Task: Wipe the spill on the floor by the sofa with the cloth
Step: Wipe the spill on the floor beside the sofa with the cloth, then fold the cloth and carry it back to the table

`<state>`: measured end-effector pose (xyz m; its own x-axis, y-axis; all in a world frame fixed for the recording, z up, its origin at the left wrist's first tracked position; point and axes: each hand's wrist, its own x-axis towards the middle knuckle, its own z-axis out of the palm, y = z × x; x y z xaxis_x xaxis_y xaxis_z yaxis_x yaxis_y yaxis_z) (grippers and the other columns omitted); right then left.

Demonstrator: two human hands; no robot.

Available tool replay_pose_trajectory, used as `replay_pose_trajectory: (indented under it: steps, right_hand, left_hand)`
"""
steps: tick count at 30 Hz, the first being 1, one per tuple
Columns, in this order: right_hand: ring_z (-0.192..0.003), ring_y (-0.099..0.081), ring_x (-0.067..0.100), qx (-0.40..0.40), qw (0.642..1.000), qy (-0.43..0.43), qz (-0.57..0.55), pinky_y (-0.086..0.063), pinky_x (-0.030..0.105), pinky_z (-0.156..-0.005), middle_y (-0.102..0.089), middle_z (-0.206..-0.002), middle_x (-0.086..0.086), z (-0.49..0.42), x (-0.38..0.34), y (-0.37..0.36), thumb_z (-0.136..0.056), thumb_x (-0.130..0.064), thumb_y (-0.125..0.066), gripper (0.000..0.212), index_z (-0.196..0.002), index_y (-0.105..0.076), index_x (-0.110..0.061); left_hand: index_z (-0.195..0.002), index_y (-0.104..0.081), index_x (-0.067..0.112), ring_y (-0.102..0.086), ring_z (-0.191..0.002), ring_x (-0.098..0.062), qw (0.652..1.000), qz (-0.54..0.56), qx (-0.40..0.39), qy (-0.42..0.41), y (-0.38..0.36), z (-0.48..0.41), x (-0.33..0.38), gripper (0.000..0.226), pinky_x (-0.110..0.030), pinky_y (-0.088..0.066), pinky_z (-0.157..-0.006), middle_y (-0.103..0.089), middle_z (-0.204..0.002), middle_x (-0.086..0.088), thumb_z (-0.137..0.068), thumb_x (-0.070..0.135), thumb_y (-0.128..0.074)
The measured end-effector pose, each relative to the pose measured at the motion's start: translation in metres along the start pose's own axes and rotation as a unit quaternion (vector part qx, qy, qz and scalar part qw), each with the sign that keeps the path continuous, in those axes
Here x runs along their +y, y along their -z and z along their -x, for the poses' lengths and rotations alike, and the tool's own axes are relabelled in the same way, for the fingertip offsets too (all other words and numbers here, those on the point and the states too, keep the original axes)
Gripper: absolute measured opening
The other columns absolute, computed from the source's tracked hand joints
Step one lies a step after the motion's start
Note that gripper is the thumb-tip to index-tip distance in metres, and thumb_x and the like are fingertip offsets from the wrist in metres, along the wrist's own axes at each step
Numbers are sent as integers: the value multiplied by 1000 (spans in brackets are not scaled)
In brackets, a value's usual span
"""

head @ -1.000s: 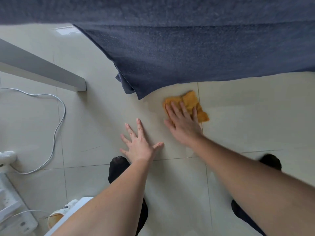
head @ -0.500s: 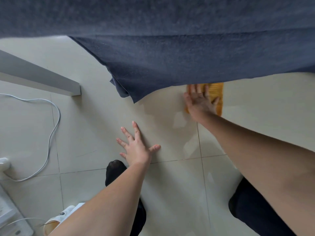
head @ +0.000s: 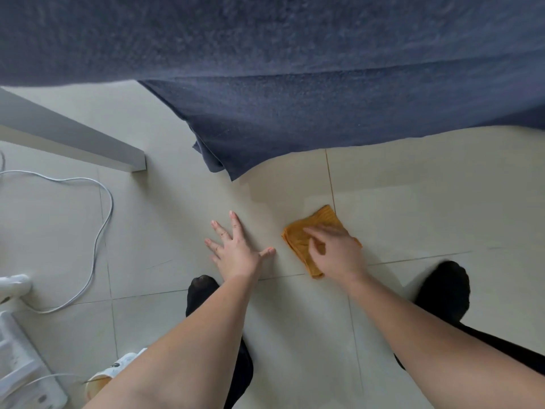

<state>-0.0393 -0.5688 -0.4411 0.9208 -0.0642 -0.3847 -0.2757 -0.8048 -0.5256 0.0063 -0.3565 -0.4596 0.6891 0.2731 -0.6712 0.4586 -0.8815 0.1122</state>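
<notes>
**Head view: cloth pulled back toward the body, damp patch left ahead of it**

Head view shows the right hand (head: 333,252) resting on top of the orange cloth (head: 309,240), fingers loosely curled and blurred, pressing it to the floor (head: 427,208) rather than gripping it. Half a second ago this hand was stretched far forward, with the cloth up against the hanging edge of the blue sofa cover (head: 280,128); now the cloth sits well back from that edge, just to the right of the left hand's thumb. So one pull stroke toward the body looks finished.

The left hand (head: 236,249) is flat on the tile with fingers spread, holding nothing, in much the same spot as before. It reads as a brace for the crouch.

Ahead of both hands, between the cloth and the sofa cover, a faint darker patch (head: 265,190) shows on the tile. It may be what remains of the spill or a thin wet film, and I cannot tell which. Earlier pictures showed brighter wet glints in that area, so most of the liquid seems lifted. Another push forward over that patch is probably needed.

A white cable (head: 100,231) lies well off to the left of the left hand, clear of the wiping path.
</notes>
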Motion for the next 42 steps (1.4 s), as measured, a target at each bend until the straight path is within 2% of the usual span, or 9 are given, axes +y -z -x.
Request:
replay_pose_trajectory:
  steps: [2,5,8,11,16,19,23,30,42]
  right_hand:
    - [-90,-74,34,110,993,-39,20,-59,39,-79,-80,-94,11,-10,4,16,-89,-12,-72,26,-113,-81,-18]
    - [-99,-68,35,97,992,-76,40,-60,43,-79,-76,-109,11,-31,8,35,-94,-13,-67,30,-123,-74,-15]
    - [-117,-61,34,1,996,-85,34,-59,47,-91,-63,-132,10,-49,10,40,-98,-19,-63,41,-139,-62,-18]
    - [-120,-59,32,-62,993,-77,57,-58,47,-94,-59,-133,9,-61,9,39,-97,-20,-67,39,-135,-61,-16]
    - [-99,-65,30,-50,991,-98,74,-60,43,-84,-56,-119,10,-66,7,33,-97,-15,-69,14,-109,-64,-11]
    - [-98,-68,30,-35,992,-108,49,-56,38,-78,-66,-111,11,-62,11,33,-99,-12,-66,17,-115,-60,-10]
    - [-109,-67,30,-73,992,-97,36,-56,39,-94,-67,-120,14,-54,12,43,-101,-13,-63,26,-126,-69,-9]
    - [-96,-68,30,-27,994,-106,6,-54,35,-83,-69,-110,10,-11,3,90,-101,-11,-60,14,-110,-70,-12]
    - [-81,-63,23,104,994,-1,-46,-50,33,-75,-68,-100,6,76,-82,220,-95,0,-67,12,-99,-72,-10]
  left_hand:
    - [-156,-46,34,-36,-152,-32,993,-6,98,-60,3,5,5,73,-50,-34,-120,-39,-167,-5,-90,60,-65]
    - [-118,-71,38,-70,-108,-17,985,60,117,-110,11,15,29,36,-35,-53,-89,-76,-115,10,-95,58,-54]
    - [-125,-69,32,-65,-109,-18,982,78,10,-175,9,21,52,40,-37,-56,-87,-69,-116,8,-91,53,-69]
    - [-133,-65,25,-55,-120,-25,978,38,-19,-202,-4,22,63,49,-41,-55,-88,-59,-129,1,-88,38,-79]
    - [-116,-66,17,-55,-109,-29,974,-13,5,-227,-20,25,65,22,-41,-52,-82,-64,-117,-6,-95,20,-71]
    - [-112,-61,15,-58,-104,-31,979,21,-11,-202,-20,24,65,17,-41,-49,-78,-67,-107,-7,-97,8,-61]
    - [-119,-69,10,-61,-109,-32,974,49,-39,-219,-10,27,64,25,-41,-52,-89,-69,-116,-11,-96,6,-63]
    - [-95,-72,20,-63,-93,-25,968,59,-39,-242,19,61,62,3,-34,-50,-77,-66,-100,-1,-93,18,-72]
    - [-83,-69,27,-59,-79,-9,929,133,52,-342,160,171,66,11,-26,-45,-66,-63,-84,11,-91,24,-75]
